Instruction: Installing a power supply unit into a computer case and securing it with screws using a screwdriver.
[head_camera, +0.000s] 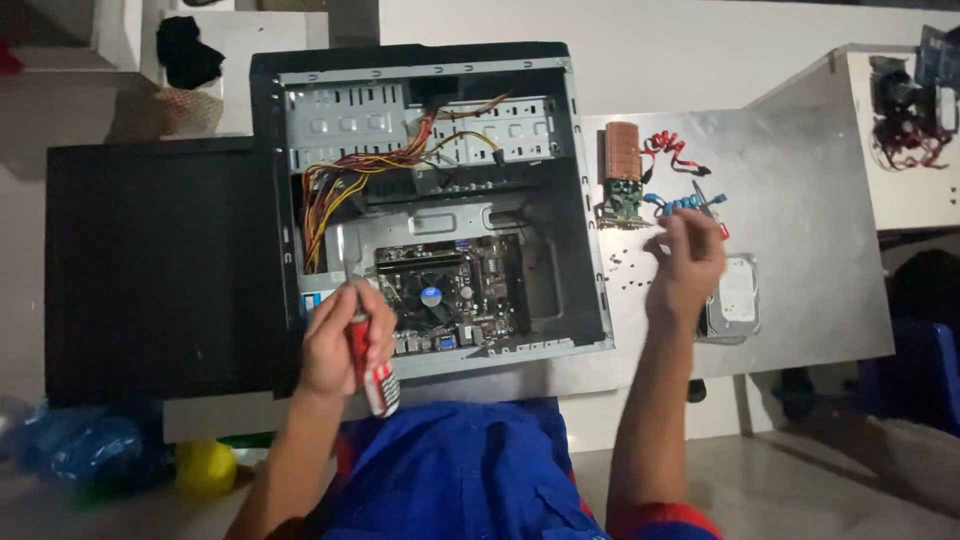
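Head view, one entry.

Left hand (338, 340): fingers closed around a red-handled screwdriver (368, 365), long axis near upright in the picture, shaft toward the motherboard (450, 295) inside the open computer case (430, 200); handle end toward the person.

Right hand (685, 265): over the grey surface (810, 200), fingers pinched together above scattered small screws (625, 270); whether one is held cannot be told. Screws lie just left of this hand, nearer it than the left.

Nearby: hard drive (738, 298), graphics card (622, 175), blue cable (680, 203).

L hand (335, 345) fisted, R hand (688, 262) pinching
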